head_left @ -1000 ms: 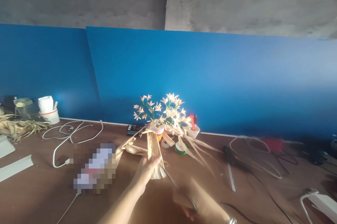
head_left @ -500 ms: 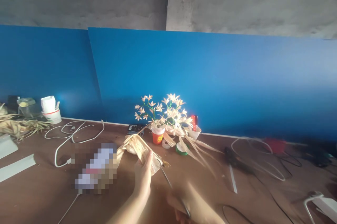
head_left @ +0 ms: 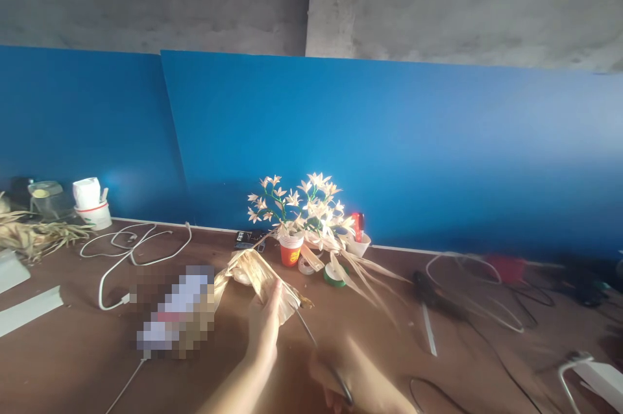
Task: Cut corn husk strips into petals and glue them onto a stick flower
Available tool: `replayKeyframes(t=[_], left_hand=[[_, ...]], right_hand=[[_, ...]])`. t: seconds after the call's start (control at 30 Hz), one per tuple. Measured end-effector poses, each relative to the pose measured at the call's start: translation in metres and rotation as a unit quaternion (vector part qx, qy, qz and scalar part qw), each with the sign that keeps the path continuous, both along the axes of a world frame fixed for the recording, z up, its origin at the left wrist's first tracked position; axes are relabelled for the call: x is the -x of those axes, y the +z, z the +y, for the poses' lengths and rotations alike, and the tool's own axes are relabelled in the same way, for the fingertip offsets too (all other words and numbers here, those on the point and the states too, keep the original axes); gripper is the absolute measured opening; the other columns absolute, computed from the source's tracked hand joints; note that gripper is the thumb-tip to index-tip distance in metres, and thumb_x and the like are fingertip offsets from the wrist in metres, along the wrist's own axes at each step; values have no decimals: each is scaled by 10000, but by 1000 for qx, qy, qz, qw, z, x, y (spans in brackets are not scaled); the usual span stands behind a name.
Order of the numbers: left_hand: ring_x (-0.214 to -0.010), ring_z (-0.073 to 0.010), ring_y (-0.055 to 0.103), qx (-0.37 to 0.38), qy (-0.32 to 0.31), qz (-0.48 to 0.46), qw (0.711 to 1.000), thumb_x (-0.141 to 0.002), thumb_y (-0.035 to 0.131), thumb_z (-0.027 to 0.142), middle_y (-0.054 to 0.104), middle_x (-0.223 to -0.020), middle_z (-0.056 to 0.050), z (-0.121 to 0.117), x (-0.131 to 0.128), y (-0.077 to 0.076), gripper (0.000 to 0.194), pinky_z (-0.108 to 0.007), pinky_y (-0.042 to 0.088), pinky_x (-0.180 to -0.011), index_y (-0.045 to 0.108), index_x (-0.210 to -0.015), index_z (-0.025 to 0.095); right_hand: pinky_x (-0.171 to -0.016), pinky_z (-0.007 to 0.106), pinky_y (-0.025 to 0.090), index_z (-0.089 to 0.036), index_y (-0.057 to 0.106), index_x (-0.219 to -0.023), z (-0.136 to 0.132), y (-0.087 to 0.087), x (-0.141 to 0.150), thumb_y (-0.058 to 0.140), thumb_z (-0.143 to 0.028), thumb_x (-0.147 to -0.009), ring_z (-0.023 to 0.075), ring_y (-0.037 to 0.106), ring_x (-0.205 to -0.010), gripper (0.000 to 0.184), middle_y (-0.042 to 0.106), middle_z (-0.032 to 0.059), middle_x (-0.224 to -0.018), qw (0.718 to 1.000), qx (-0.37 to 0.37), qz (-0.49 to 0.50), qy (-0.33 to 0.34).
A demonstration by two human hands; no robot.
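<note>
I have the left hand [head_left: 264,323] pinching a pale husk [head_left: 263,276] over the bench [head_left: 78,365], before the red cup [head_left: 291,254]; I see the right hand [head_left: 354,370], blurred, gripping a slim metal tool [head_left: 306,328] beside the husk's edge.

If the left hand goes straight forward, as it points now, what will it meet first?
Beyond the pale husk it holds, the left hand would probably meet the red cup, though depth is unclear.
</note>
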State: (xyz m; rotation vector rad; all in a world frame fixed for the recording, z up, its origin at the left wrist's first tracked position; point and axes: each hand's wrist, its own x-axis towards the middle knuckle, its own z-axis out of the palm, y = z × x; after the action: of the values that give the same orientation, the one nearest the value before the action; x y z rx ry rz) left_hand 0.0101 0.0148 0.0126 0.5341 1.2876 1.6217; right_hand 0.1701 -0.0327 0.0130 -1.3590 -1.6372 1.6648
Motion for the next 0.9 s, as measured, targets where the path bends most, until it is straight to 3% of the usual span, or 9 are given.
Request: replayKeyframes(t=[0.23,0.4,0.47,0.57,0.73,0.9], left_hand=[[-662,-199,656,-19,-57,-2,998,-646,741,508,701,-664,-41,-10,-12,-4,394,-259,483,-610,686,-771,139],[-945,-259,664,-18,-60,-4,998,-698,705,517,737,-955,-102,-19,-19,-5,455,-285,499,-754,717,-952,141],[-961,-269,660,2,-60,-3,998,-693,700,540,739,-960,-99,-21,-21,-5,494,-293,502,-747,720,-990,145],[-869,-275,681,27,-80,-6,996,-692,680,582,745,-866,-94,-24,-23,-6,556,-313,512,-688,712,-1031,143],[-873,-286,686,15,-120,-23,992,-686,688,582,740,-897,-131,-21,-23,-14,596,-333,515,-727,699,-1039,102],[-906,-291,684,17,-120,-25,992,-679,717,543,741,-941,-143,-16,-22,-24,539,-347,513,-781,712,-987,100]], right_hand=[[-405,188,330,-158,619,-752,1,-9,4,620,-392,-726,94,502,-424,236,560,-23,-496,999,-14,17,-24],[-378,184,300,-169,543,-702,2,-13,12,626,-479,-702,75,463,-392,321,529,-39,-483,997,-29,44,-49],[-402,194,323,-172,524,-662,1,-11,16,594,-495,-714,69,445,-394,336,493,-54,-464,995,-53,65,-58],[-433,201,324,-179,501,-606,0,-3,21,528,-398,-749,71,445,-419,264,464,-59,-455,991,-91,81,-59],[-443,203,309,-188,467,-546,-2,8,25,472,-173,-675,72,437,-432,130,447,-67,-458,988,-111,63,-87],[-444,207,295,-188,468,-541,-1,3,24,461,-184,-712,76,429,-436,171,451,-60,-458,988,-127,43,-82]])
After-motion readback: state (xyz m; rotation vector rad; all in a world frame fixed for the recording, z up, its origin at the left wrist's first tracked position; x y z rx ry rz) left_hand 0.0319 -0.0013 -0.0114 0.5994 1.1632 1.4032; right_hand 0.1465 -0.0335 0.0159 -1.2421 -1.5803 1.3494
